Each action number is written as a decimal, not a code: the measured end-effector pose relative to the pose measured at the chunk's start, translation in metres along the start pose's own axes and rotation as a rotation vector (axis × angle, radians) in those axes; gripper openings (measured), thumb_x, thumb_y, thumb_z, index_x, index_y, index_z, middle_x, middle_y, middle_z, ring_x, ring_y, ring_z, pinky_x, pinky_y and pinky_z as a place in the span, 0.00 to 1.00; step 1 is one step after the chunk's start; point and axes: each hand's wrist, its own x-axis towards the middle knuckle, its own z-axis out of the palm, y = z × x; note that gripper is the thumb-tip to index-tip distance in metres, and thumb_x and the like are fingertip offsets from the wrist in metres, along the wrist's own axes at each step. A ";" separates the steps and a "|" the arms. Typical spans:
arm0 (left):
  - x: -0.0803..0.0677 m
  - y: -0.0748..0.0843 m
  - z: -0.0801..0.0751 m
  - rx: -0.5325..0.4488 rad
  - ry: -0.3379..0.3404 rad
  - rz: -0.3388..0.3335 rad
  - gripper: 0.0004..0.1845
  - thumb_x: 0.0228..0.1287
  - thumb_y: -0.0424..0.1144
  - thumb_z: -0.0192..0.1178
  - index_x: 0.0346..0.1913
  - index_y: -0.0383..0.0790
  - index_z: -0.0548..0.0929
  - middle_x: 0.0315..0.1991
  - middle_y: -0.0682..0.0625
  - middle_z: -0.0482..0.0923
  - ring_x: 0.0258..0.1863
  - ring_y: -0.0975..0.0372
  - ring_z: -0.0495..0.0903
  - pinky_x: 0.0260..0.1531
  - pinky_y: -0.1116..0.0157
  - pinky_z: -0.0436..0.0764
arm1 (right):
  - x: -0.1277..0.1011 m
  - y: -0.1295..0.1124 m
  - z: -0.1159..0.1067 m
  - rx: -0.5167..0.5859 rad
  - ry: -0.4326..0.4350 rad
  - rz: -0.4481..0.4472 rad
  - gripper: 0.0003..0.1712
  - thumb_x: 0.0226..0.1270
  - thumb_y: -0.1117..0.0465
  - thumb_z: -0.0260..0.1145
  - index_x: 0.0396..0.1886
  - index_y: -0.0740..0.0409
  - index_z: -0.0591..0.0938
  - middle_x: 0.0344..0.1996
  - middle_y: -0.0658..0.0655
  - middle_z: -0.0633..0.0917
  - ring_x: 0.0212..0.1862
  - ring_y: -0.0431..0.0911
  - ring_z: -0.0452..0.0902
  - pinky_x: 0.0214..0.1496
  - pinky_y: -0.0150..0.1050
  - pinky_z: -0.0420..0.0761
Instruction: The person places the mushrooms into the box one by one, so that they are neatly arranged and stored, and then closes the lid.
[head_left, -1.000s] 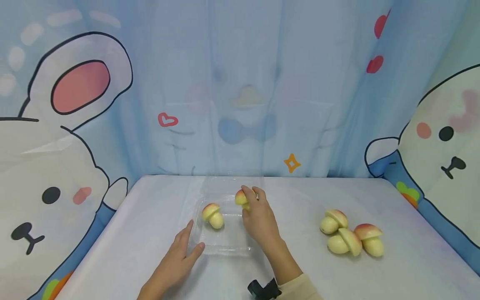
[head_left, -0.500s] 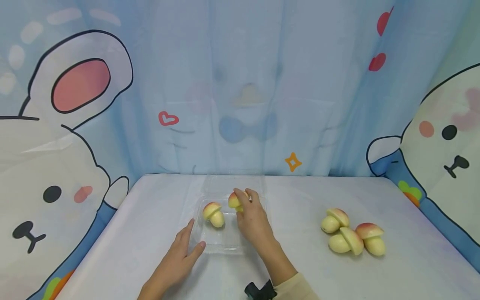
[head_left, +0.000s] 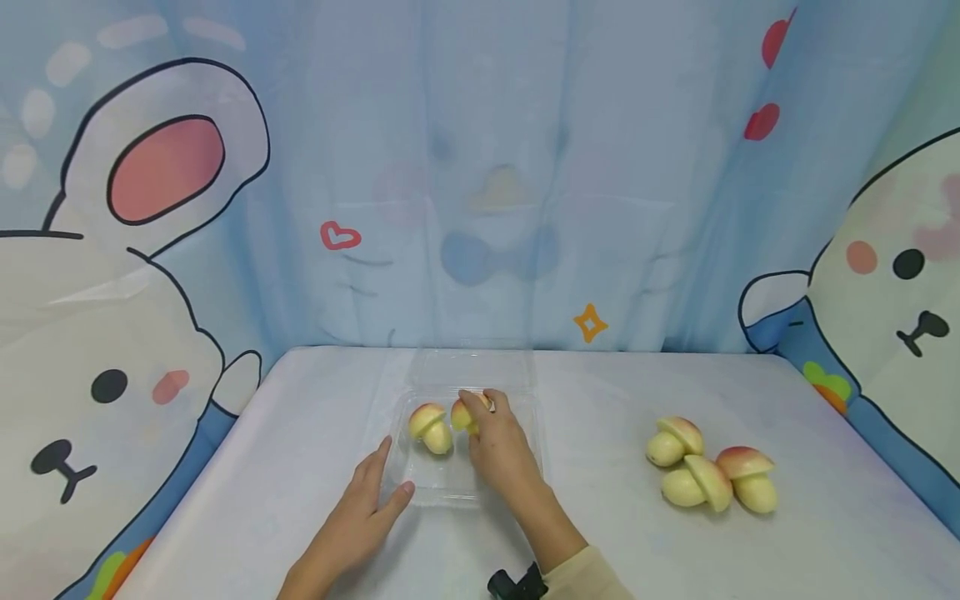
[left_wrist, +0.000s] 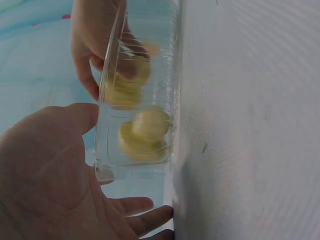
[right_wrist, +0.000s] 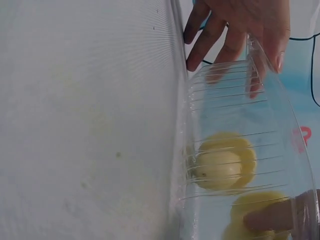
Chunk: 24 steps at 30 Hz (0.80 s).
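Observation:
A clear plastic clamshell box (head_left: 442, 483) lies with its lid folded back. Inside, on the left, rests a pale yellow toy mushroom (head_left: 435, 435) with a reddish cap. My right hand (head_left: 506, 450) reaches over the box and holds a second toy mushroom (head_left: 461, 417) beside the first, partly hidden by the fingers. In the right wrist view, a finger (right_wrist: 270, 217) shows against that held piece (right_wrist: 245, 205). My left hand (head_left: 356, 517) lies at the near left corner, fingers extended and thumb apart, touching or very near the box wall (left_wrist: 102, 150).
Several more toy mushrooms (head_left: 705, 483) lie clustered on the white tablecloth (head_left: 600, 500) to the right. A blue cartoon curtain (head_left: 487, 125) hangs behind the table. A black device (head_left: 517, 583) is worn at my right wrist.
My right hand has carried its toy mushroom left and slightly lower, closer to the one in the box. The left hand stays at the box corner. The view has shifted slightly.

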 end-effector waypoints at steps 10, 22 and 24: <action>0.000 0.001 -0.001 -0.006 -0.015 -0.014 0.41 0.66 0.62 0.47 0.75 0.50 0.46 0.70 0.39 0.51 0.68 0.44 0.54 0.60 0.41 0.57 | -0.002 0.001 0.005 -0.048 -0.046 0.019 0.37 0.51 0.73 0.69 0.63 0.49 0.73 0.56 0.65 0.71 0.37 0.53 0.79 0.35 0.42 0.80; 0.000 0.001 0.000 0.016 -0.007 -0.011 0.41 0.66 0.62 0.47 0.75 0.49 0.45 0.70 0.38 0.50 0.67 0.43 0.55 0.60 0.41 0.58 | 0.002 0.003 0.012 -0.077 -0.046 0.013 0.35 0.50 0.73 0.69 0.61 0.54 0.73 0.51 0.65 0.73 0.34 0.52 0.79 0.34 0.43 0.80; 0.000 0.001 0.000 0.014 -0.004 -0.013 0.41 0.66 0.62 0.47 0.75 0.49 0.46 0.70 0.38 0.51 0.67 0.43 0.55 0.60 0.41 0.58 | 0.003 0.004 0.014 -0.069 -0.054 0.008 0.35 0.50 0.73 0.68 0.61 0.55 0.73 0.51 0.65 0.73 0.34 0.52 0.79 0.34 0.42 0.80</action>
